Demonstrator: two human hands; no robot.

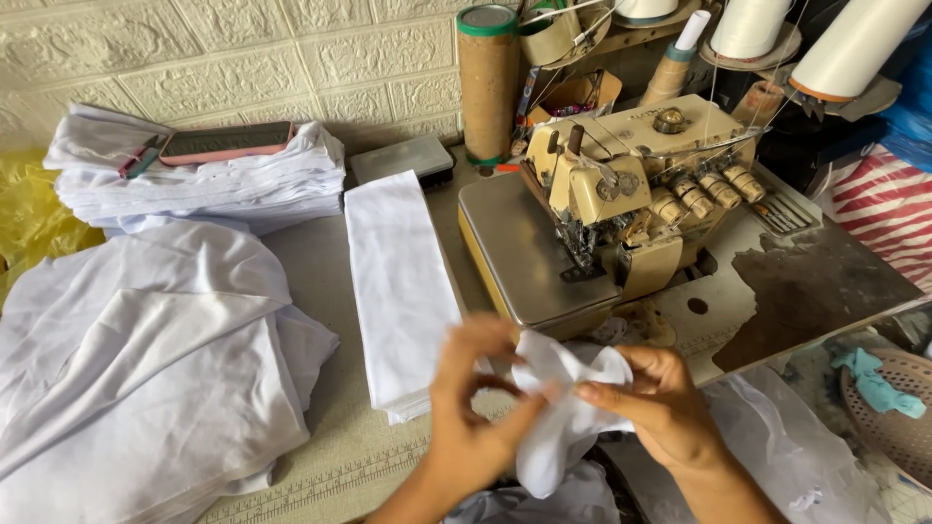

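Head view, looking down at a sewing station: a person's two bare hands meet low at centre frame, working a small piece of white cloth. The left hand has its grip clenched on the cloth's near side, fingers curled round the fabric; the right hand pinches the other side, thumb & fingertips shut on it. The cloth is bunched between both hands, its tail hanging down toward the person, just in front of the overlock sewing machine.

The cream-coloured machine sits on the worn surface, w/ its metal plate at left & presser foot area right above the hands. Behind it stand white thread cones & a tall cardboard tube w/ a green rim.

Left of the machine lies a folded stack of narrow white strips, touching the plate's edge. Further left, a loose heap of white fabric spreads over the surface; behind that, a neat pile of folded white cloth carries a pink-cased phone. At far right, a brown plastic basket holds a teal scrap.
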